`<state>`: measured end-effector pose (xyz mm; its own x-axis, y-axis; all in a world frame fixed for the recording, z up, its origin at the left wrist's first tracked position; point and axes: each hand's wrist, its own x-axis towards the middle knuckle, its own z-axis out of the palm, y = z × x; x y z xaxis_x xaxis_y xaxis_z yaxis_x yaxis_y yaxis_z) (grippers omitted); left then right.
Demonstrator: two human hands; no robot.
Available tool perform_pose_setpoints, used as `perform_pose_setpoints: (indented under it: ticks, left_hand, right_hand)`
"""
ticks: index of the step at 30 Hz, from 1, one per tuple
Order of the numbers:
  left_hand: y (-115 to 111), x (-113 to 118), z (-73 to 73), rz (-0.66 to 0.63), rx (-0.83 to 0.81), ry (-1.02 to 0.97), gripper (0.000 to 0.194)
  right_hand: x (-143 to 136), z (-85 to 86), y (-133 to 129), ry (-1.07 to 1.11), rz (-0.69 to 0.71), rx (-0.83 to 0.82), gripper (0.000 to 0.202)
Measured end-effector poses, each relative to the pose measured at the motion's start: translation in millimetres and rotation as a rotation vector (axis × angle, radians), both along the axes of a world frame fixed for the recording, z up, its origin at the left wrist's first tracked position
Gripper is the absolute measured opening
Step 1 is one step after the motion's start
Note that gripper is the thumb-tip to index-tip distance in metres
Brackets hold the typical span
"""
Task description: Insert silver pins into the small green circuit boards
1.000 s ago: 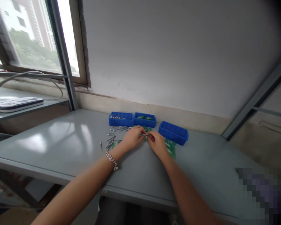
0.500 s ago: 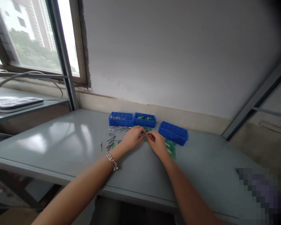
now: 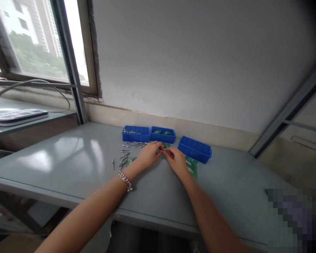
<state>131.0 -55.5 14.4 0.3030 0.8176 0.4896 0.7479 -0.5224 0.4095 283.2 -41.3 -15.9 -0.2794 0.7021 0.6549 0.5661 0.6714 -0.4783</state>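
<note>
A thin metal pin (image 3: 163,151) spans the gap between my hands over the grey table (image 3: 158,196). My left hand (image 3: 150,154) pinches one end, and my right hand (image 3: 176,160) has its fingers closed on the other. Loose metal pins (image 3: 123,161) are scattered left of my left hand. Green plastic bags lie under and beside the hands, one of them (image 3: 191,166) just right of my right hand. Behind stand a blue bin (image 3: 136,137) with small metal parts and a second blue bin (image 3: 163,137) holding green bags.
A third blue bin (image 3: 195,151) sits at an angle behind my right hand. On the left shelf rests a flat white device (image 3: 18,116) near a grey cable (image 3: 39,81). Metal posts rise at both sides, and a pixelated patch covers the lower right corner.
</note>
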Motion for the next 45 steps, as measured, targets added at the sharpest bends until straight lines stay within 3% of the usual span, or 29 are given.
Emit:
perform_pose_setpoints:
  ticks: [7, 20, 38, 41, 45]
  left_hand:
    - [0.4, -0.5, -1.2, -0.017, 0.015, -0.003, 0.008]
    - [4.0, 1.1, -5.5, -0.093, 0.061, -0.053, 0.014]
    - [6.4, -1.3, -4.4, -0.112, 0.109, -0.075, 0.009]
    - [13.6, -13.2, 0.2, -0.042, 0.171, -0.095, 0.008]
    - [31.9, -52.1, 7.0, 0.277, 0.224, -0.198, 0.011]
  right_hand:
    - [1.2, 3.2, -2.0, -0.038, -0.006, 0.017, 0.012]
    - [3.8, 0.5, 0.4, -0.087, -0.148, 0.078, 0.017]
    - [2.9, 2.8, -2.7, 0.01, -0.142, 0.097, 0.022]
    - [3.0, 3.5, -3.5, 0.058, -0.177, 0.117, 0.03]
    - [3.1, 2.7, -3.3, 0.048, -0.186, 0.078, 0.029]
